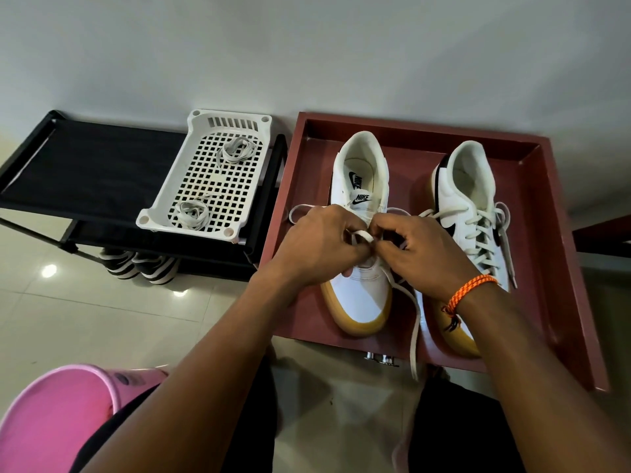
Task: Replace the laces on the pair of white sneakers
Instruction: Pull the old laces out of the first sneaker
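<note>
Two white sneakers with gum soles stand in a dark red tray (546,206), toes toward me. Over the left sneaker (362,186) my left hand (321,247) and my right hand (420,250) meet at its eyelets, each pinching the white lace (362,235). One loose end of that lace loops out to the left, another trails down past the tray's front edge (415,336). The right sneaker (471,206) is laced, its lace ends hanging loose on its right side.
A white perforated basket (164,206) holding two coiled white laces (235,150) sits on a black shoe rack (88,172) to the left. Striped shoes (136,266) stand under the rack. A pink bucket (51,414) is at the lower left on the tiled floor.
</note>
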